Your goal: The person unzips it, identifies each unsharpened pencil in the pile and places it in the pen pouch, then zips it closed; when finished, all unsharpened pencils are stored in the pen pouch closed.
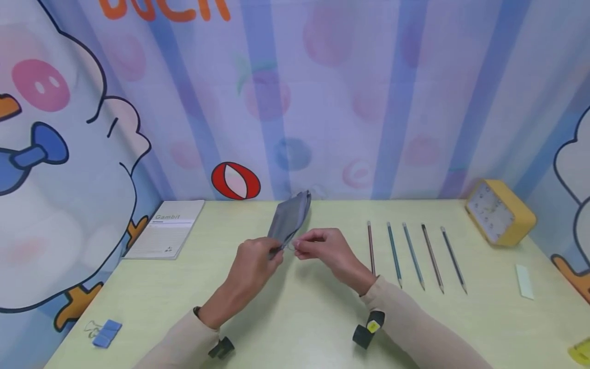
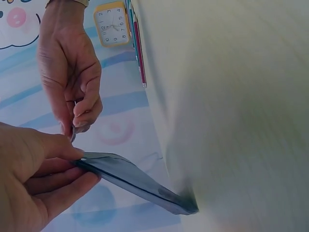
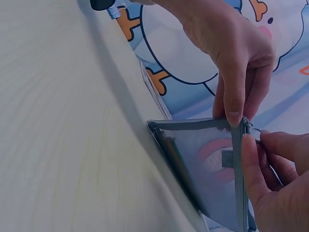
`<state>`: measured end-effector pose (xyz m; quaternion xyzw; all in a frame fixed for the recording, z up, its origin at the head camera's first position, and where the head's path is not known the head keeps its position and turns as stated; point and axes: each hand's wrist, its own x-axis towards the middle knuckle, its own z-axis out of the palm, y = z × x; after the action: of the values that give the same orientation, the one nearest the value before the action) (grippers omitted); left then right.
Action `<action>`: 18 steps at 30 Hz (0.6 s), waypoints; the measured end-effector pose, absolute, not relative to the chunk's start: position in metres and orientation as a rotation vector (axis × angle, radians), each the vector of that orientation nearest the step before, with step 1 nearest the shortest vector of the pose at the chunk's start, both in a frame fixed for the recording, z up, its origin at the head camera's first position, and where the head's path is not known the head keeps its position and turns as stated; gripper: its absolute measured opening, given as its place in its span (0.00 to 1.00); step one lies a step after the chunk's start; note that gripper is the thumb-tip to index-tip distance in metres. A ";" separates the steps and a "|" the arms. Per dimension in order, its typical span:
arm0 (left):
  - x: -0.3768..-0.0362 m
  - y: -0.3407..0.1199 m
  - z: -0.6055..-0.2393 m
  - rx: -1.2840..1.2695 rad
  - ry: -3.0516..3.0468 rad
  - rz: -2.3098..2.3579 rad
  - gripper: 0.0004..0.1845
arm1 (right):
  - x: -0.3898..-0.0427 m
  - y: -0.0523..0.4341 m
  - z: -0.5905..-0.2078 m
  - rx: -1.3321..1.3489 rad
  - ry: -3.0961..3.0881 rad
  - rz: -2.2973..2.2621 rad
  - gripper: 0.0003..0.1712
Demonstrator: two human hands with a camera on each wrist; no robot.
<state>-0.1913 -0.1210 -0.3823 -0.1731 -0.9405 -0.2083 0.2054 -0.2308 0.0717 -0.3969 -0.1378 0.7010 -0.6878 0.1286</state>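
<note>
Pouch: a grey mesh zip pouch [image 1: 291, 219] is held up over the middle of the pale green table [image 1: 295, 318], one far corner down on or just above the top, its near end raised between the two hands.
Long axis: runs from the hands away toward the patterned backdrop, tilted to the right; the zip edge faces up.
Handling: looks light, thin and floppy, see-through mesh with a stiffer taped border; likely best held by that border or the zip end, since the mesh would sag.
Left hand [image 1: 252, 262]: fingers and thumb pinch the near corner of the pouch.
Right hand [image 1: 322, 248]: fingertips curled narrowly at the zip end, seemingly pinching the small puller.
Pencils: five pencils [image 1: 415, 256] lie side by side to the right, tips toward the person.
Farther out: a yellow clock [image 1: 500, 211] at right, a booklet [image 1: 167, 234] at left, a blue binder clip [image 1: 106, 332] near the left front edge.
</note>
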 end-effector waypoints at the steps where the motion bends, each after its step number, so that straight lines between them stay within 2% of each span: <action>1: -0.191 -0.122 -0.383 -0.491 -2.603 -0.593 0.07 | -0.231 0.072 -0.397 -0.400 2.020 -2.006 0.15; 7: -0.192 -0.125 -0.386 -0.554 -2.499 -0.678 0.07 | -0.235 0.080 -0.397 -0.425 1.921 -2.007 0.20; 18: -0.194 -0.125 -0.385 -0.614 -2.470 -0.799 0.09 | -0.244 0.086 -0.393 -0.408 1.972 -1.975 0.15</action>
<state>-0.1937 -0.1248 -0.3845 -0.2236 -0.9001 -0.2911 0.2347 -0.2444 0.0863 -0.3927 -0.1426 0.6901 -0.6912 0.1600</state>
